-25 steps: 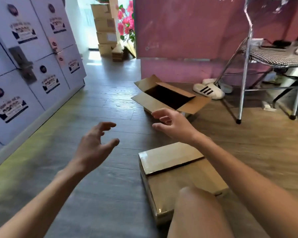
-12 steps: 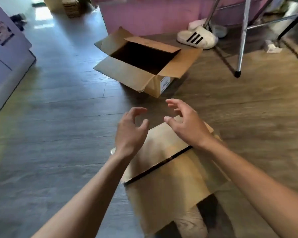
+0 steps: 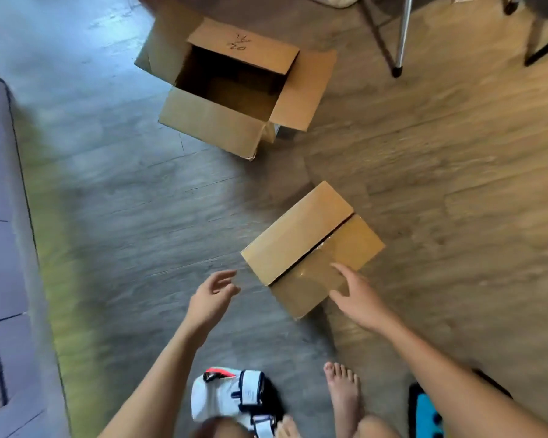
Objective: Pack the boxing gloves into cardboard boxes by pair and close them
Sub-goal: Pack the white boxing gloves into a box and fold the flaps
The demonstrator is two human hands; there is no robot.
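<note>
Lying near the bottom edge, the white boxing gloves (image 3: 222, 399) sit beside a bare foot (image 3: 344, 390). The right hand (image 3: 356, 300) spreads straight fingers over the closed box (image 3: 298, 235)'s near flap, while the left hand (image 3: 211, 300) hovers relaxed and empty beside its corner. Bare floor (image 3: 140, 216) separates it from the open box (image 3: 212, 121), whose flap handwriting is unreadable.

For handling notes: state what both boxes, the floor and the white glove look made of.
Closed box: matte brown cardboard; a glossy patch by the seam suggests clear tape. Open box: same cardboard, folded flaps, pen marks. Floor: grained planks with slight sheen, wood or laminate. White glove: smooth, probably synthetic leather, dark trim.
</note>
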